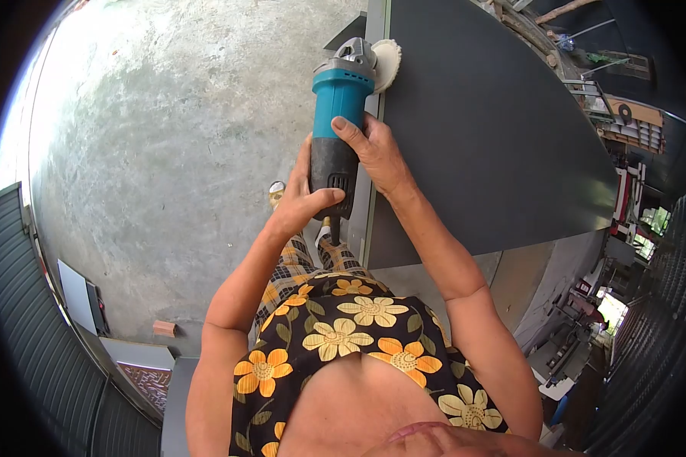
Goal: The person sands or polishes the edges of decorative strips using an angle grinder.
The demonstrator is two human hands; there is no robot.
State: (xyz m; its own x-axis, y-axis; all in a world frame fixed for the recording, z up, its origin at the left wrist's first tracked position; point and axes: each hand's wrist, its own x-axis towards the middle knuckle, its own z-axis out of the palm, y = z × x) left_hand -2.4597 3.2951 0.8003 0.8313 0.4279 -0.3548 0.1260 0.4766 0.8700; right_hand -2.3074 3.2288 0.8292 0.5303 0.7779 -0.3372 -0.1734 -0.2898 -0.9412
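Both hands hold a teal and black angle grinder [335, 107], its grey metal head pointing away from me. A fuzzy white buffing pad [387, 65] is mounted on the right side of the head and overlaps the near edge of a large dark grey panel [488, 145]. My left hand [301, 204] is wrapped round the black rear body, thumb across the vents. Higher up, my right hand [373, 152] grips the teal part from the right, thumb on top. The power cord [335, 230] drops from the grinder's rear end.
Bare concrete floor [168, 152] spreads to the left, with a brick [164, 328] on it near a roller shutter [38, 320]. Shelving with stacked goods [634, 126] and machinery [568, 343] line the right side. Branches or poles [526, 30] lie beyond the panel.
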